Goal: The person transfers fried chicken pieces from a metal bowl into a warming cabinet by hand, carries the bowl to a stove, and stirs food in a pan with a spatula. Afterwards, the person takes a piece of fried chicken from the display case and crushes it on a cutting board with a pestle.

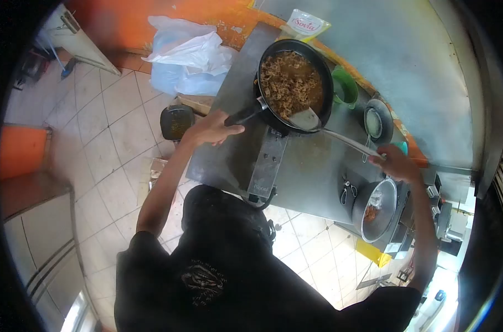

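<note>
A black pan (326,102) holds brown chopped meat (287,80) in liquid, on a stove (269,163) with a steel front. My left hand (213,129) is at the end of the pan's black handle (246,112), with fingers closed around or against it. My right hand (398,165) is wrapped round the handle of a long metal spatula (348,141). The spatula's flat blade (305,118) lies in the pan at its lower right edge, touching the meat.
Right of the stove are scissors (348,192), a large metal bowl (380,210), a small dark pan (377,120) and a green container (344,87). Plastic bags (190,55) and a square dark pan (176,122) are at the left. A labelled packet (307,25) stands behind the pan.
</note>
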Demonstrator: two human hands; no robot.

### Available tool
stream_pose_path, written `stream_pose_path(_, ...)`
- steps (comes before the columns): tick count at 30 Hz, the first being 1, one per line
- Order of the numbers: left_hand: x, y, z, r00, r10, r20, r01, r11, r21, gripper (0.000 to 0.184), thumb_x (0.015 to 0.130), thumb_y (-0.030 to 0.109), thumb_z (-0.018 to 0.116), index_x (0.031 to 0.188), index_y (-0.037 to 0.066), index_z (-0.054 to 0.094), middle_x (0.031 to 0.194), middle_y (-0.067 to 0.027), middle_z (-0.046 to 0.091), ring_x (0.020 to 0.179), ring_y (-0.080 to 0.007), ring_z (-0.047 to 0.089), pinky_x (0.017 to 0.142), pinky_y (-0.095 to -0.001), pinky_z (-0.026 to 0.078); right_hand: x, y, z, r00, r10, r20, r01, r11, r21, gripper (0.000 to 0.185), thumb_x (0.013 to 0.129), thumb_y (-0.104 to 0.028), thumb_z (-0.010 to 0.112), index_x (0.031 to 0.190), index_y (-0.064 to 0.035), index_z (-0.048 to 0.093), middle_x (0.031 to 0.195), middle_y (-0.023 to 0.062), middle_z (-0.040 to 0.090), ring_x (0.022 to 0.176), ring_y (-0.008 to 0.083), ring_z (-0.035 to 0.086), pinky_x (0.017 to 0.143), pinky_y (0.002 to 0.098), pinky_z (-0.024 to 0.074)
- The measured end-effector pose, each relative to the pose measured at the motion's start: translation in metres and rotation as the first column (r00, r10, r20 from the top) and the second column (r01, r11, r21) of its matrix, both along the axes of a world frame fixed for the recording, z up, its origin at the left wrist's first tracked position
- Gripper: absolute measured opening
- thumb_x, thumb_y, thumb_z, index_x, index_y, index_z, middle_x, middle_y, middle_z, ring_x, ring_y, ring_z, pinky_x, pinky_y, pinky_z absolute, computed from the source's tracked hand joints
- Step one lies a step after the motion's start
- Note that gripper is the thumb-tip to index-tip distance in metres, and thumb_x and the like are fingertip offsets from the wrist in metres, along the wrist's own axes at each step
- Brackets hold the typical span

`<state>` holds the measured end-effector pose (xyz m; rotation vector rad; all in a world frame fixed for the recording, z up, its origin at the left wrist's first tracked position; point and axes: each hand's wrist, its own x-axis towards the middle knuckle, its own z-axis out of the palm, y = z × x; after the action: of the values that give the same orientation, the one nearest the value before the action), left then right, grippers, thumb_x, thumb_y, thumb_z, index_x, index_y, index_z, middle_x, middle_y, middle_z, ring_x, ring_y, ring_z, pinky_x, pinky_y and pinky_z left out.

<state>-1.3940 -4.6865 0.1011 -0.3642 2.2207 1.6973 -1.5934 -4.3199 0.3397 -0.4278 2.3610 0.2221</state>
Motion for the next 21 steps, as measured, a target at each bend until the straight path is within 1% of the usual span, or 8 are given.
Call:
stream_pose_path(2,-0.003,-0.001,-0.004,1.0,-0.019,0.018,0.02,1.0,-0.024,0.044,0.091,0.037,0.065,0.066,0.002,0.055,0.046,-0.0049,0.051,0.037,-0.0141,0.05,0.038,-0.0306,0.038,0.006,0.031,-0.04,0.989,0.109,-0.101,-0.127,0.971,-0.202,0.048,0.089,-0.046,0.065,0.083,0.0015,0.067,0.062,0.0079,0.057,0.055,0.0201,0.054,0.056,0.0387,0.0428)
stream_pose_path(6,0.002,-0.011,0.011,1.0,-0.024,-0.011,0.025,0.999,0.033,0.042,0.091,0.037,0.065,0.071,0.002,0.056,0.045,-0.0042,0.05,0.036,-0.0133,0.048,0.037,-0.0303,0.036,0.018,0.052,-0.077,0.993,0.062,-0.104,-0.094,0.937,-0.336,0.05,0.091,-0.048,0.063,0.078,-0.0001,0.066,0.056,0.0049,0.052,0.047,0.015,0.048,0.048,0.0358,0.0365)
stream_pose_path(9,-0.001,-0.015,-0.007,0.998,-0.058,0.021,0.057,0.998,0.005,0.037,0.091,0.036,0.065,0.079,0.002,0.056,0.045,-0.0031,0.048,0.036,-0.012,0.046,0.037,-0.0294,0.034,0.028,0.054,-0.086,0.995,-0.101,0.001,0.091,0.893,-0.441,0.051,0.093,-0.049,0.06,0.073,-0.0019,0.062,0.052,0.0026,0.047,0.044,0.0115,0.044,0.044,0.0334,0.0336)
stream_pose_path(11,0.0,-0.011,0.003,0.999,-0.047,0.024,0.046,0.998,0.043,0.035,0.092,0.035,0.065,0.082,0.002,0.056,0.045,-0.0021,0.047,0.035,-0.0111,0.045,0.037,-0.029,0.033,0.035,0.04,-0.067,0.899,-0.345,0.268,0.432,0.794,-0.428,0.051,0.094,-0.048,0.06,0.071,-0.0024,0.06,0.051,0.0015,0.045,0.043,0.0111,0.043,0.044,0.033,0.0336)
stream_pose_path(15,0.0,-0.017,0.02,0.997,-0.053,0.061,0.054,0.999,-0.006,0.033,0.092,0.033,0.065,0.082,0.003,0.056,0.045,-0.001,0.047,0.035,-0.01,0.043,0.037,-0.0284,0.032,0.026,0.041,-0.036,0.864,-0.394,0.313,0.494,0.783,-0.378,0.047,0.095,-0.046,0.06,0.077,-0.003,0.063,0.056,-0.0038,0.046,0.05,0.0044,0.041,0.045,0.0261,0.0315)
stream_pose_path(16,-0.001,-0.014,0.019,0.997,-0.056,0.059,0.056,0.998,-0.007,0.033,0.092,0.033,0.065,0.082,0.003,0.056,0.045,-0.001,0.047,0.035,-0.01,0.043,0.037,-0.0284,0.032,0.021,0.046,-0.031,0.977,-0.201,0.068,0.21,0.878,-0.43,0.045,0.093,-0.045,0.062,0.08,-0.0018,0.065,0.056,-0.0002,0.047,0.051,0.0094,0.046,0.049,0.0312,0.0374)
stream_pose_path(17,-0.001,-0.015,0.019,0.997,-0.05,0.059,0.05,0.999,0.008,0.033,0.092,0.033,0.065,0.082,0.003,0.056,0.045,-0.0011,0.047,0.035,-0.0099,0.043,0.037,-0.0284,0.032,0.018,0.045,-0.025,0.982,0.016,-0.186,-0.091,0.91,-0.405,0.044,0.092,-0.044,0.065,0.083,-0.0007,0.066,0.056,0.0033,0.049,0.052,0.0143,0.051,0.053,0.0363,0.0433)
stream_pose_path(21,-0.002,-0.022,0.023,0.997,-0.059,0.042,0.057,0.998,0.035,0.034,0.092,0.032,0.065,0.077,0.004,0.054,0.045,-0.0009,0.047,0.035,-0.0094,0.042,0.037,-0.0285,0.031,0.013,0.026,0.037,0.954,0.001,-0.3,-0.069,0.974,-0.215,0.042,0.088,-0.043,0.068,0.09,-0.0006,0.07,0.067,0.0076,0.058,0.064,0.0188,0.058,0.064,0.0381,0.0472)
